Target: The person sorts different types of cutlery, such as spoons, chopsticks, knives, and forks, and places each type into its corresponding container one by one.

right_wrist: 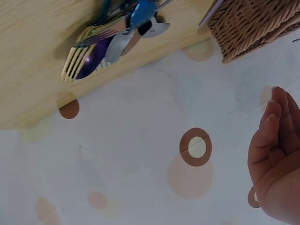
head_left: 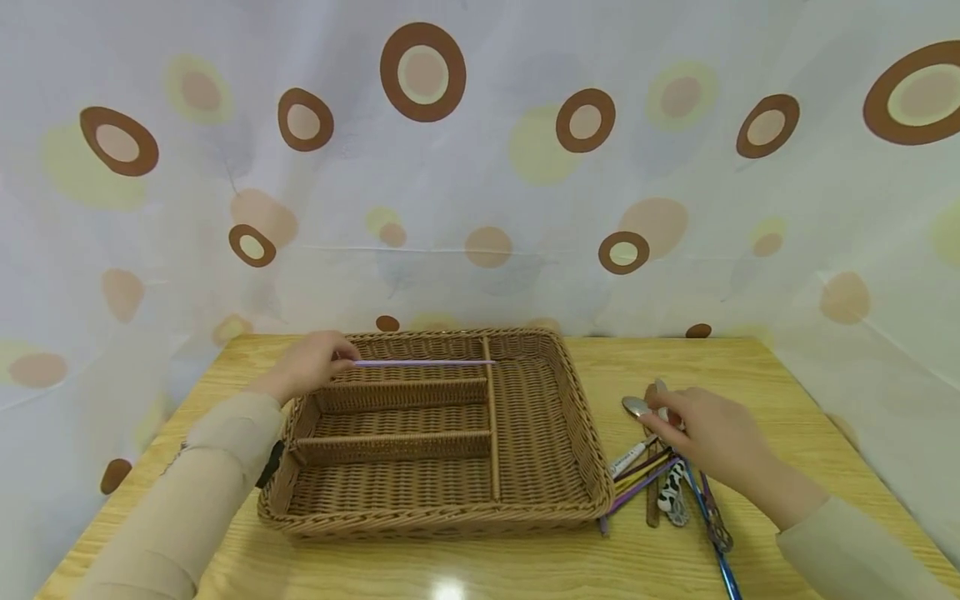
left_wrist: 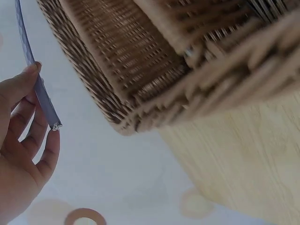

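My left hand (head_left: 318,362) is over the basket's back left corner. Its thumb and fingers pinch a thin purple chopstick (head_left: 420,362) near one end, and the chopstick points right across the back compartment. In the left wrist view, the chopstick (left_wrist: 44,101) has a thick end with a silvery tip. My right hand (head_left: 708,433) hangs over a pile of cutlery, beside a metal spoon (head_left: 636,406). The right wrist view shows the right hand's fingers (right_wrist: 275,112) loosely bent with nothing between them. Fork heads (right_wrist: 72,58) and spoon bowls show there, partly hidden in the head view.
The wicker basket (head_left: 495,467) has three compartments on its left and one long one on its right. Coloured sticks (head_left: 645,483), a cow-patterned handle (head_left: 671,487) and a long blue handle (head_left: 723,567) lie right of it on the wooden table (head_left: 375,571). A patterned curtain (head_left: 487,183) hangs behind.
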Motion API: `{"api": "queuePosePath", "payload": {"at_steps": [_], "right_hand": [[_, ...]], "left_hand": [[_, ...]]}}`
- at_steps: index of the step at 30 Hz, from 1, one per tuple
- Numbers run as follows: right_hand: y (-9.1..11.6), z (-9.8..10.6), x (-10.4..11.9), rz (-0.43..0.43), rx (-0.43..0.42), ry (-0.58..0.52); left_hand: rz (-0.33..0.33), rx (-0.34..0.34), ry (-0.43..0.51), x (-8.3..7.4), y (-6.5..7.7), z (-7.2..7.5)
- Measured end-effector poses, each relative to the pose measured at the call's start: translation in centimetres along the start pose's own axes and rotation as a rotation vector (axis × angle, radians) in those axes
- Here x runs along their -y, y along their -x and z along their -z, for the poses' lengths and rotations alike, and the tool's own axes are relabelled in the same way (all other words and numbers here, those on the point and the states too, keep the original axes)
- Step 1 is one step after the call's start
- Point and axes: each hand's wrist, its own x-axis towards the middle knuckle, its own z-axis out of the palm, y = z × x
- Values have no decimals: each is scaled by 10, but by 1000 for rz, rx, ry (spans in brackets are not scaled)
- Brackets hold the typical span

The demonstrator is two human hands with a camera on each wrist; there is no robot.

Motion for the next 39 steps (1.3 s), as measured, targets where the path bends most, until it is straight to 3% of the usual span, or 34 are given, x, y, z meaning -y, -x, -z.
{"api": "queuePosePath", "payload": {"at_steps": [6, 10, 18, 25, 32, 39], "right_hand": [[11, 2, -14, -51, 20, 16], [16, 1, -16, -73, 54, 8], [19, -6, -19, -60, 23, 20], [19, -10, -23, -29, -13, 19], [20, -12, -21, -21, -14, 20], [20, -14, -20, -16, 3, 40]], "left_hand": [[34, 50, -1, 24, -8, -1], [44, 97, -24, 28, -15, -3], [45, 174, -127, 25, -32, -14], [56, 217, -272, 13, -48, -25], [54, 302, -452, 4, -57, -34], [59, 354, -437, 6, -59, -38]]}}
